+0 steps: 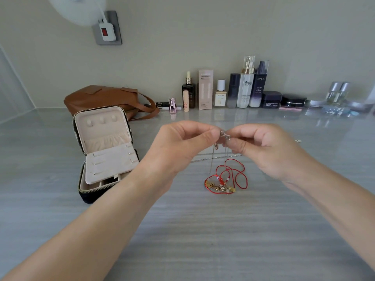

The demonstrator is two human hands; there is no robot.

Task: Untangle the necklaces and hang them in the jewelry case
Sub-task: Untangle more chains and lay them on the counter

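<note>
Our two bare forearms reach in from the bottom edge, and both hands meet above the counter [182, 230]. We pinch a knotted bit of one silver chain [224, 135] between thumb and fingertips of the left hand [182, 145] and of the right hand [263, 149], the remaining fingers curled in. Two thin strands of it hang down from the pinch, with one small pendant [216, 146] dangling just under our left thumb.

Below our hands, one red cord [233, 171] lies looped on the counter, tangled with a clump of gold charms [221, 187]. To the left we see one jewelry case [105, 151] standing open, its lid showing three hooks [102, 120]. Behind it lies one brown handbag [105, 98]. Along the wall, three tall bottles [246, 88] stand side by side, with two dark jars [272, 99] on their right.
</note>
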